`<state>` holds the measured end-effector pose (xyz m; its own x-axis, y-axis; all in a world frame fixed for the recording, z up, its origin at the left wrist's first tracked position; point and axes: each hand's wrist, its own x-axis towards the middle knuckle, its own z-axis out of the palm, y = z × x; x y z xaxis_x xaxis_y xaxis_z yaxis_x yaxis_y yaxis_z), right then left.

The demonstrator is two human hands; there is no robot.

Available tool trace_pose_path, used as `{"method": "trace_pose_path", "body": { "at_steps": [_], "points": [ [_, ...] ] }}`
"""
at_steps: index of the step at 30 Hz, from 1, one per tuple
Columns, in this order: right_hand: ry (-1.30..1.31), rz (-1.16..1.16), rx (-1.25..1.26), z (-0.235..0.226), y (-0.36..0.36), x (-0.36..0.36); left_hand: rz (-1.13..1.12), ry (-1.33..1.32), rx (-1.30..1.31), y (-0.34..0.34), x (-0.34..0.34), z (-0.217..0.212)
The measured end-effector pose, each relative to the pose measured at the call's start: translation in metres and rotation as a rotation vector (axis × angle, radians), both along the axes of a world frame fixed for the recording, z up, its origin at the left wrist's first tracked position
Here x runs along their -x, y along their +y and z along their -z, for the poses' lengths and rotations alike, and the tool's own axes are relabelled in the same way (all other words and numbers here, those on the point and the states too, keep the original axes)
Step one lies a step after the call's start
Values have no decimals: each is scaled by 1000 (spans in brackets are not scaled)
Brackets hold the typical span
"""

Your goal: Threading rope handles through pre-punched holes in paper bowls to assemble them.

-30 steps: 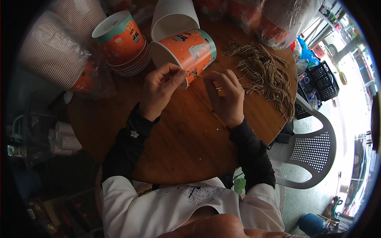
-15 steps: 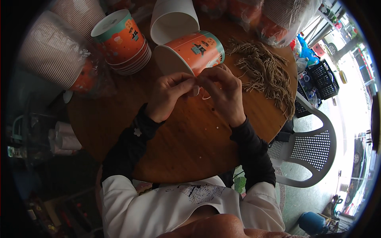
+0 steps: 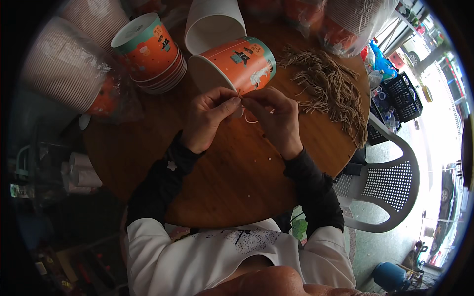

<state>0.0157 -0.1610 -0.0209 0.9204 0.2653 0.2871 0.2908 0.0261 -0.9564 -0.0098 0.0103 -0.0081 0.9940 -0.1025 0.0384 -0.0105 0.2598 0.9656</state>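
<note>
An orange and teal paper bucket (image 3: 244,64) lies on its side on the round wooden table (image 3: 212,182), just beyond my hands. My left hand (image 3: 210,118) pinches a thin cord (image 3: 251,120) between thumb and fingers. The right hand (image 3: 279,121) pinches the same cord, its fingertips meeting the left ones. A small loop of the cord hangs below them, and the rest is covered by the fingers. To the right lies a loose bundle of tan cords (image 3: 328,81).
A white bucket (image 3: 215,32) lies behind the orange one. Stacked orange buckets (image 3: 148,54) stand at the left, beside plastic-wrapped stacks (image 3: 61,66). More wrapped stacks (image 3: 350,24) are at the far right. A grey plastic chair (image 3: 390,187) and black crates (image 3: 402,98) are right of the table.
My right hand has turned and its fingers have lowered slightly against the left fingertips. The orange bucket has rolled a little and shifted slightly left. Both hands still pinch the cord.
</note>
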Motion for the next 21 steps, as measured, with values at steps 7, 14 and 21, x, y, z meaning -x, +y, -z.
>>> {"method": "trace_pose_path", "body": {
  "at_steps": [7,14,21],
  "points": [
    [-498,273,198,0,9,3,-7,-21,-95,1,-1,2],
    [-554,271,211,0,7,2,6,-22,-31,4,-3,5],
    [-604,253,244,-1,7,4,-92,-63,-77,1,-1,1]
  ]
}}
